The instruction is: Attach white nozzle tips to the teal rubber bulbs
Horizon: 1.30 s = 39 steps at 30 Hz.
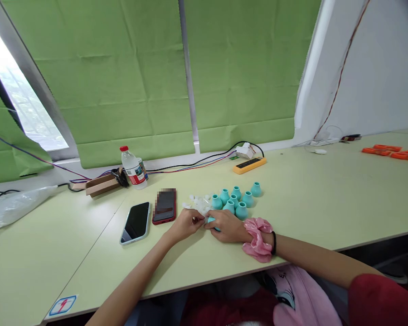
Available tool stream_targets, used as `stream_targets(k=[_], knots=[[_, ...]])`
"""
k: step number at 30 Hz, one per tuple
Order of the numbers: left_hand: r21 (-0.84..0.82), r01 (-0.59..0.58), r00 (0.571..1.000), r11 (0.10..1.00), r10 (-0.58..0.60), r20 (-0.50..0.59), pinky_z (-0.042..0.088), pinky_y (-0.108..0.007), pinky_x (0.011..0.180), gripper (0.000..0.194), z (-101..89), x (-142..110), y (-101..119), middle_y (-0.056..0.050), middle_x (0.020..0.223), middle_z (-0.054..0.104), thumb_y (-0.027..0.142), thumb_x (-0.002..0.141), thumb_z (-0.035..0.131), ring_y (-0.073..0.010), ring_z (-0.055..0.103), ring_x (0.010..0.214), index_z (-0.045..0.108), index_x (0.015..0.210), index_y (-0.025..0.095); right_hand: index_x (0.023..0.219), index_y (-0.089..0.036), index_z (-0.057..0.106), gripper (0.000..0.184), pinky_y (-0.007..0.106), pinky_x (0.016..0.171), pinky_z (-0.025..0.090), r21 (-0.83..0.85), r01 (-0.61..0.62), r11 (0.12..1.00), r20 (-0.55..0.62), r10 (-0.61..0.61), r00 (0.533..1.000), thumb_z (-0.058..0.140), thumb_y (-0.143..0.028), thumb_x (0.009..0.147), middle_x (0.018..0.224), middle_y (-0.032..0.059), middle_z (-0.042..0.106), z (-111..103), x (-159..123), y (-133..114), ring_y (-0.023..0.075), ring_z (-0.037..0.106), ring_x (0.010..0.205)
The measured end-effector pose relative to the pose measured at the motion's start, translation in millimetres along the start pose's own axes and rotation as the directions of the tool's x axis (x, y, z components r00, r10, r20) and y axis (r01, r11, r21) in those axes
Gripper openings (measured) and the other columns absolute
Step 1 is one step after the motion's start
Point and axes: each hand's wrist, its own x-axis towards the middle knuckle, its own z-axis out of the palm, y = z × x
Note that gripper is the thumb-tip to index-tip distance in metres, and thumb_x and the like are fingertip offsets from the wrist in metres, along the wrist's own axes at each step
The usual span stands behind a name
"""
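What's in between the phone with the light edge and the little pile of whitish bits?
The red-edged phone lies between the light-edged phone and the whitish bits, as the head view shows.

The head camera looks forward and down over the table point(319, 199) (wide, reaching the green blinds point(245, 72)).

Before me: pale yellow-green worktop point(326, 199) | ahead: green blinds point(122, 81), a pale upright bar point(189, 77) between | my left: uncovered window strip point(36, 106), bright daylight | my right: white wall point(387, 77)
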Motion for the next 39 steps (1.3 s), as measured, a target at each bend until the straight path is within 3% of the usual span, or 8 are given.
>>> stream_targets(k=[12,21,34,39], knots=[[0.107,-0.012,0.997,0.994,0.021,-0.076,0.038,-0.019,0.054,0.014,4.2,-1.5,0.6,-0.003,0.061,0.06,0.013,0.066,0.048,-0.0097,0.051,0.056,0.062,0.064,0.014,0.091,-0.023,0.061,0.026,0.027,0.068,0.038,0.004,-0.023,1.0,0.028,0.023,0.999,0.043,-0.019,0.073,0.098,0.0056,0.05,-0.4,0.6,-0.5,0.0156,0.05,0.082],[0.26,-0.047,0.999,0.964,0.051,-0.006,0.031,-0.021,0.05,0.019,6.7,-3.8,-3.1,-0.003,0.055,0.06,0.014,0.07,0.046,-0.0108,0.05,0.05,0.065,0.065,0.017,0.086,-0.022,0.062,0.024,0.027,0.068,0.038,0.001,-0.036,0.999,0.024,0.036,0.999,0.043,-0.02,0.073,0.096,0.006,0.05,0.8,0.8,-0.6,0.0152,0.05,0.08],[0.378,-0.066,0.997,0.924,0.048,0.056,0.031,-0.022,0.05,0.022,9.0,-2.0,-3.2,-0.005,0.056,0.06,0.015,0.072,0.042,-0.0135,0.053,0.052,0.062,0.064,0.016,0.087,-0.022,0.062,0.024,0.026,0.066,0.038,-0.005,-0.042,0.999,0.038,0.042,0.998,0.044,-0.02,0.072,0.097,0.0063,0.05,-1.1,1.2,-1.6,0.0149,0.05,0.078],[0.315,-0.028,0.999,0.949,0.015,0.043,0.033,-0.021,0.053,0.019,6.8,-2.6,-3.9,-0.003,0.056,0.059,0.015,0.072,0.043,-0.0124,0.053,0.053,0.061,0.068,0.016,0.088,-0.023,0.062,0.024,0.026,0.067,0.038,-0.004,-0.039,0.999,0.028,0.039,0.999,0.044,-0.019,0.072,0.097,0.0057,0.05,-0.3,0.8,-1.4,0.0151,0.051,0.079]])
